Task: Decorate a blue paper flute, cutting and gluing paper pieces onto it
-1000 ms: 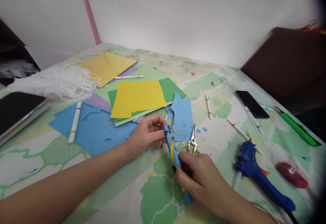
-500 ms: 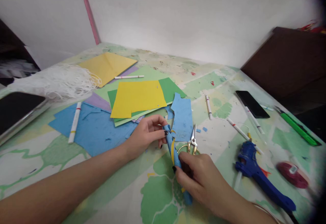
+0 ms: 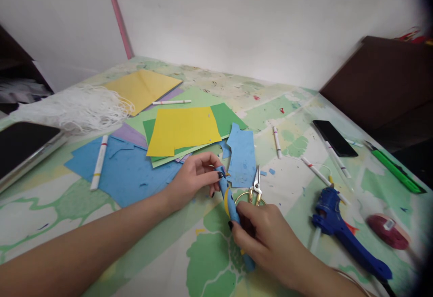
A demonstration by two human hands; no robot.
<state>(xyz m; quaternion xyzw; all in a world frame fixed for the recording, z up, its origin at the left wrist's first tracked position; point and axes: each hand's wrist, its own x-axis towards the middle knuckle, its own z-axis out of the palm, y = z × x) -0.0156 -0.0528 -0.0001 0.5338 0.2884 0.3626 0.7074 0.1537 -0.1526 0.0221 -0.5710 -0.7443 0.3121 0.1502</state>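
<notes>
A narrow blue paper roll (image 3: 231,206) with yellow paper pieces on it slants between my two hands. My left hand (image 3: 199,175) pinches its upper end between thumb and fingers. Lower down, my right hand (image 3: 264,234) is closed around the roll, whose bottom end sticks out below the palm. Gold-handled scissors (image 3: 257,184) lie just beyond my right hand, their loops partly hidden by it. A cut piece of blue paper (image 3: 242,157) lies beside the scissors, with small blue scraps (image 3: 271,171) nearby.
Yellow paper (image 3: 186,130) lies on green sheets, with blue sheets (image 3: 135,175) at left. White string (image 3: 77,107), markers (image 3: 99,162) and a tablet-like device (image 3: 27,148) are farther left. At right are a blue glue gun (image 3: 352,234), a phone (image 3: 334,138) and a green cutter (image 3: 399,171).
The paper roll has turned slightly in my hands, so its yellow strip shows at a different angle. Both hands stay in nearly the same place.
</notes>
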